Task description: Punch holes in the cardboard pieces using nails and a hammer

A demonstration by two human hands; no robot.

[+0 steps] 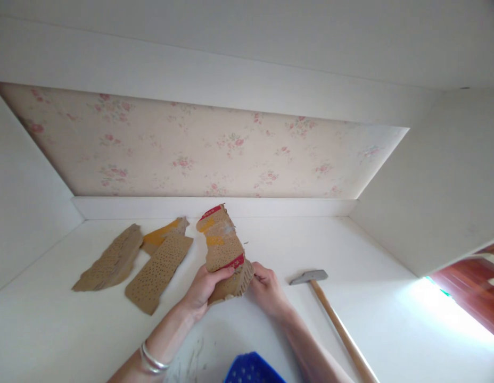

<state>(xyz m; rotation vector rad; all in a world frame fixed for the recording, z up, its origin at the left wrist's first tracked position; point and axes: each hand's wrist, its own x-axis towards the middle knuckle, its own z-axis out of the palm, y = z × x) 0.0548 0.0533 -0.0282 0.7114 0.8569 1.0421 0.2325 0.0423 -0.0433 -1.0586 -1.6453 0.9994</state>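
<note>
A torn piece of cardboard (225, 242), dotted with small holes and marked with red and yellow print, is held up over the white surface. My left hand (205, 290) grips its lower left side, thumb lying across the front. At its lower right edge, my right hand (268, 287) is closed with the fingers pinched on the torn, corrugated rim. The fingers behind the cardboard are hidden. To the right of my right hand lies a hammer (337, 322) with a grey metal head and a wooden handle.
On the left lie more perforated cardboard pieces: a curled one (111, 260), a flat strip (159, 274) and a yellow-marked one (161, 234). A blue container (253, 369) with small items inside stands at the bottom edge. White panels (410, 202) and a floral-papered back wall (231, 149) enclose the surface.
</note>
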